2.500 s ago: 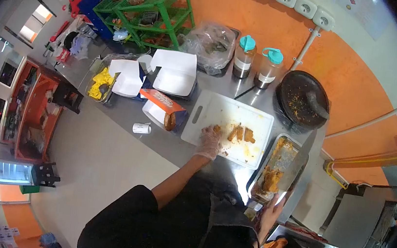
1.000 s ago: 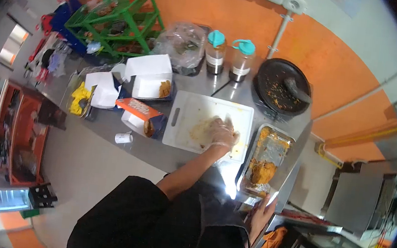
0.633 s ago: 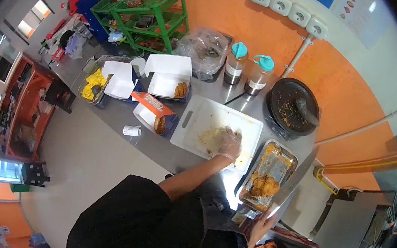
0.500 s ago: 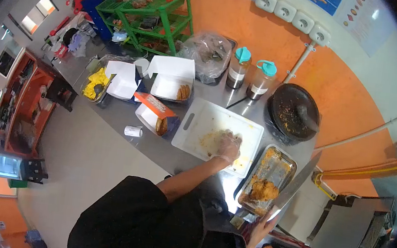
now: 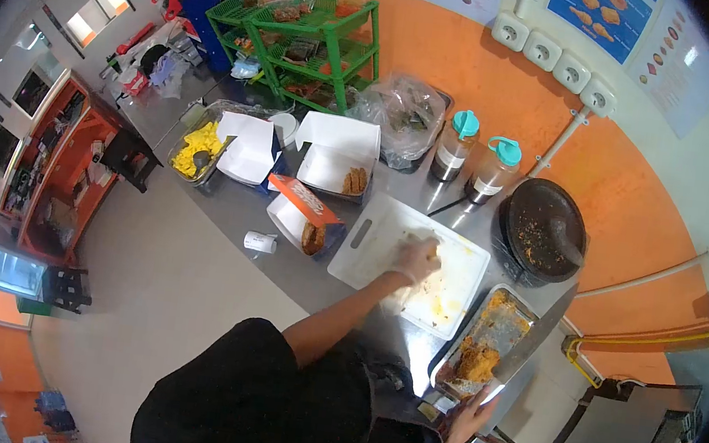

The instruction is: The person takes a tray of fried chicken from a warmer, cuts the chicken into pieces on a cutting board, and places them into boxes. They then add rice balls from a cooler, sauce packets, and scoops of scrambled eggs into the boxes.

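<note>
My left hand (image 5: 416, 262), in a clear glove, is closed on a small brown food piece above the white cutting board (image 5: 360, 262), which is smeared with crumbs. Its fingers are blurred. At the lower right my right hand (image 5: 468, 418) grips the handle of a large knife (image 5: 530, 342), whose blade points up and away along the metal tray (image 5: 509, 309). In that tray lies a breaded piece (image 5: 477, 361). Beyond the board an open white box (image 5: 326, 166) holds cut brown pieces (image 5: 355, 180). An orange-lidded box (image 5: 302, 202) contains a browned item (image 5: 312, 238).
Behind the board stand two teal-capped bottles (image 5: 453, 150) and a dark stone mortar (image 5: 527, 211) with its pestle. A green rack (image 5: 331, 44), a plastic bag (image 5: 397, 117), another open box (image 5: 246, 150), a yellow-filled container (image 5: 198, 149) and a paper roll (image 5: 259, 241) are farther left.
The pieces on the board are gone from it, and cut pieces now lie in the open white box. My left hand has lifted slightly off the board. The camera view has shifted.
</note>
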The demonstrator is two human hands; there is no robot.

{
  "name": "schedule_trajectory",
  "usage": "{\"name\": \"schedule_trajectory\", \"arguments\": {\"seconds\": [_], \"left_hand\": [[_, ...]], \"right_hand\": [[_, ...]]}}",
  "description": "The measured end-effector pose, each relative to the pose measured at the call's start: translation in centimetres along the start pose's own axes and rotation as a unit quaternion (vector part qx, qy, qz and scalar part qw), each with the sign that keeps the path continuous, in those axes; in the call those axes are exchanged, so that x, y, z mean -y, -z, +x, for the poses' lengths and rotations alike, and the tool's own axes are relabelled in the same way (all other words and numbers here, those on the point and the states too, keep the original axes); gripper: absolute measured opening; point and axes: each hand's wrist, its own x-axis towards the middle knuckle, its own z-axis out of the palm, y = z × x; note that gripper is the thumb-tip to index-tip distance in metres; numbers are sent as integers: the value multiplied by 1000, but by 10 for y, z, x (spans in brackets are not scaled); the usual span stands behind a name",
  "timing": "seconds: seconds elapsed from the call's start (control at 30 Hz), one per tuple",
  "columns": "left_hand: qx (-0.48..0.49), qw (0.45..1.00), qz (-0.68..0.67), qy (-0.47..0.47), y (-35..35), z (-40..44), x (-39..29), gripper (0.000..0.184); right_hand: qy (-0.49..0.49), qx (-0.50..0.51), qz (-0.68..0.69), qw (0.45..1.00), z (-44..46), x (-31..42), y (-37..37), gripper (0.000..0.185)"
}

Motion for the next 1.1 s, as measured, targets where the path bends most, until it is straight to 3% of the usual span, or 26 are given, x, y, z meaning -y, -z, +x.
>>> {"name": "schedule_trajectory", "arguments": {"seconds": [0.07,0.1,0.13,0.17,0.23,0.27,0.3,0.4,0.43,0.47,0.53,0.6,0.63,0.7,0.73,0.77,0.8,0.83,0.87,0.9,0.93,0.97,1.0,1.07,1.1], "left_hand": [[-11,940,-332,73,6,26,33,37],[-145,988,-20,-44,17,37,55,34],[-260,906,295,-155,33,50,79,31],[-148,941,302,-36,76,64,83,29],[-186,981,-23,53,116,92,128,35],[-219,941,-137,217,149,87,107,41],[-248,937,24,244,174,76,89,38],[-205,957,145,148,96,163,261,32],[-203,959,145,136,84,178,272,32],[-204,955,189,103,70,190,277,30],[-195,952,231,55,67,187,252,27],[-62,968,170,173,108,153,185,29],[101,954,55,276,103,168,197,42],[103,935,-125,317,63,186,232,59],[-68,991,32,108,68,150,232,68],[-33,991,131,20,70,149,235,68],[105,979,176,-12,71,197,293,59],[66,990,118,43,71,175,250,62],[103,987,101,75,78,177,230,69],[70,972,-24,221,83,176,207,88],[6,974,8,227,83,163,184,95],[-96,973,86,190,57,183,227,97],[-26,977,10,212,85,154,166,94],[-39,966,65,248,82,154,161,77],[-67,965,66,246,64,174,203,72]], "right_hand": [[-43,16,33,998,2,-2,0,62],[-113,38,66,991,-4,28,0,60],[-183,60,98,976,-7,43,0,58],[-184,60,97,976,-5,31,0,58],[-11,3,60,998,1,0,-4,55],[-13,3,60,998,-2,-3,-2,55],[-24,11,71,997,-5,2,-2,54],[-51,21,112,992,-11,29,-6,52],[-61,18,127,990,-13,37,-7,51],[-65,6,132,989,-18,47,-9,51],[24,-51,76,996,-27,59,-10,51],[-40,-40,99,993,-29,33,0,50],[-52,-33,108,992,-32,33,3,49],[-87,-60,82,991,-45,41,4,45],[-108,-79,113,984,-48,48,2,45],[-127,-82,122,981,-52,56,5,45],[-96,-75,56,991,-54,52,11,44],[-60,-104,8,993,-52,9,11,40],[-103,-108,42,988,-56,33,10,38],[-130,-95,86,983,-58,47,15,37],[-67,-112,57,990,-58,51,17,33],[-87,-118,68,987,-60,59,18,32],[-103,-121,81,984,-62,67,22,32],[-102,-125,45,986,-66,55,30,32],[-106,-123,42,986,-66,46,27,33]]}}
